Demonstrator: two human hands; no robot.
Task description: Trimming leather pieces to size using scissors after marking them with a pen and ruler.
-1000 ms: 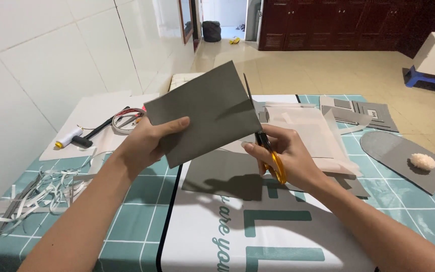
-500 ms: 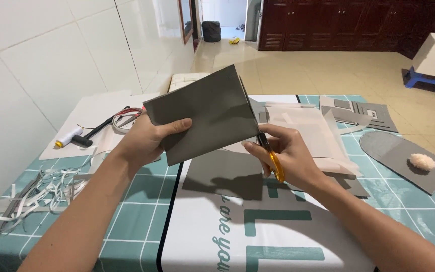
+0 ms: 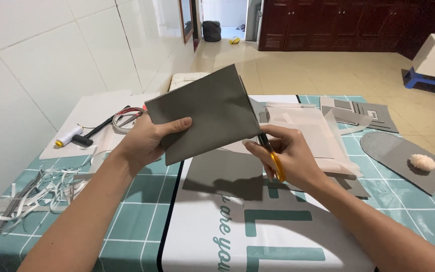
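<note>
The left hand (image 3: 144, 141) pinches the grey card (image 3: 205, 113) held above the table (image 3: 127, 201); the right hand (image 3: 288, 156) grips scissors (image 3: 270, 153) at its edge; a loose hold could skew the cut.

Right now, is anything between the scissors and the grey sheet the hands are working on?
Nothing visible. The right hand holds the yellow-handled scissors with the blades right at the lower right edge of the grey sheet, which the left hand holds up clear of the table.
</note>
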